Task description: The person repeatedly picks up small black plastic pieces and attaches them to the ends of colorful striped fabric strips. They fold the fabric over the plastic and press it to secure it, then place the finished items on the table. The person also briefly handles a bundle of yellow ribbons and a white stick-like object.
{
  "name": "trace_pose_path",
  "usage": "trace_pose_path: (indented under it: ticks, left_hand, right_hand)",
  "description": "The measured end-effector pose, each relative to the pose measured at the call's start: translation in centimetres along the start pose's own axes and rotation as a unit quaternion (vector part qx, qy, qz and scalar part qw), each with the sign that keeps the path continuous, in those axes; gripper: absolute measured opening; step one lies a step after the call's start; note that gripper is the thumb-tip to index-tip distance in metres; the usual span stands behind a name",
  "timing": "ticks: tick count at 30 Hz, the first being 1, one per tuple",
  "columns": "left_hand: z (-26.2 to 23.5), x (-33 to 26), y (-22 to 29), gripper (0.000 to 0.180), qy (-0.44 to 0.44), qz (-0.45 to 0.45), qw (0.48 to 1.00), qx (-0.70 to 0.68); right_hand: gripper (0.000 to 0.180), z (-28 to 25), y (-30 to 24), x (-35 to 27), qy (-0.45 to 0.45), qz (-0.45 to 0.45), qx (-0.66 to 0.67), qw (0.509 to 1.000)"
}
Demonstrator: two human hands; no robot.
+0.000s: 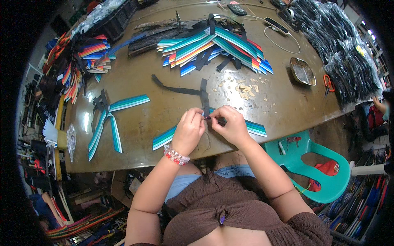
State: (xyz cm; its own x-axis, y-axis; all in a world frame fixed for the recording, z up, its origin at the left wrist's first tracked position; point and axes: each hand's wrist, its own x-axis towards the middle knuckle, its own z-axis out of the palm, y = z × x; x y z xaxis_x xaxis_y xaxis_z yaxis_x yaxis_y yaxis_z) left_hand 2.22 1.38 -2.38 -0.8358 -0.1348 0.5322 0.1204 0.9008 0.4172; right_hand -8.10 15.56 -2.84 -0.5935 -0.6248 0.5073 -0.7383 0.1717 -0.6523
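At the table's near edge, my left hand (188, 126) is closed in a pinch on the middle of a teal, white and blue striped strap (163, 138), where a black strap (204, 97) joins it. My right hand (232, 128) pinches close beside it, its fingertips almost touching the left ones. Something small and dark shows between the two sets of fingertips, too small to name. The striped strap's ends spread out to both sides under my wrists, and the black strap runs away from me, with a side branch to the left. A thin thread-like strand hangs below the fingers.
A similar strap piece (115, 123) lies at left. Beyond my hands is a fanned stack of striped straps (211, 41). Light scraps (247, 88), a metal dish (303, 71), orange-handled scissors (328, 84) and plastic-wrapped black bundles (349, 61) lie rightward. A green stool (328, 186) stands by the table.
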Motion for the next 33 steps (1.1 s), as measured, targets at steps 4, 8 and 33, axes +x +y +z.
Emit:
trace_pose_path:
  ticks: [4,8,33]
  left_hand:
    - [0.0,-0.1,0.0,0.013,0.027,-0.014,0.999,-0.028]
    - [0.0,0.0,0.2,0.013,0.014,0.012,1.0,0.003]
    - [-1.4,5.5,0.2,0.029,-0.227,0.126,0.965,0.022]
  right_hand:
    - [0.012,-0.1,-0.3,0.1,0.009,0.041,0.033,0.999]
    - [0.009,0.1,-0.3,0.0,0.044,0.036,0.085,0.995]
    - [0.007,-22.9,15.6,1.4,0.446,0.158,-0.055,0.879]
